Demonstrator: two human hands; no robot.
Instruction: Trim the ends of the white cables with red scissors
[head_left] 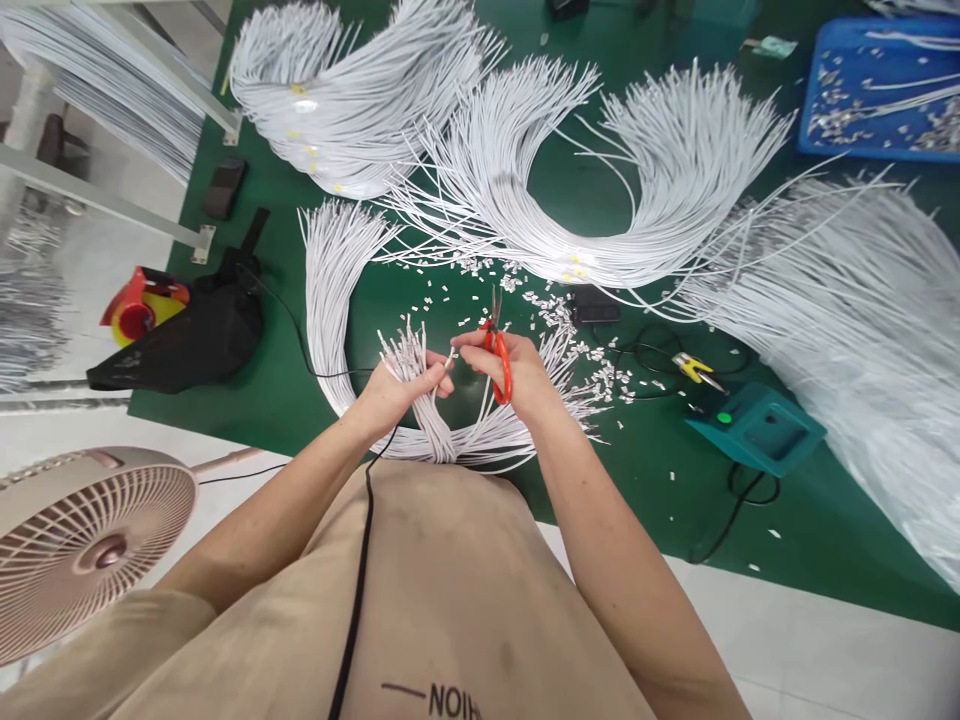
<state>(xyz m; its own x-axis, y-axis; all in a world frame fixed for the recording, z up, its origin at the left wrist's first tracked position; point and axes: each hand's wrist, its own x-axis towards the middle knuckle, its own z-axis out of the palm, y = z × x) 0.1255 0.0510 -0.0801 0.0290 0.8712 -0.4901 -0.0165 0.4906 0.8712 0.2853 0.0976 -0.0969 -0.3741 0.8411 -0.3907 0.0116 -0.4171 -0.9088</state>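
At the far left, beside the green table (262, 415), a fan (112, 550). On the table, a black bag (195, 345) with a red and yellow tape dispenser (146, 305) at its edge. Next, a curved bundle of loose white wires (324, 300), sweeping round near the belly. At its middle, the left hand (397, 395), closed firmly around a wire bunch (433, 425), tips upright. Just right, the right hand (525, 375), curled round red scissors (501, 365), blades pointing away and slightly apart; thumb and forefinger nearly together beside one wire tip (452, 354), impossible to tell whether pinching it. Beyond, tied bundles (585, 255), fanned out, with yellow ties. Right of the hands, many small white bits (600, 375), scattered. Judging by these, a good share of trimming already done, but with many tips in the bunch perhaps left; exact count impossible to tell. Further right, yellow-handled pliers (694, 368), a teal device (769, 430), a blue tray (814, 95) and plastic-covered wires (862, 400).
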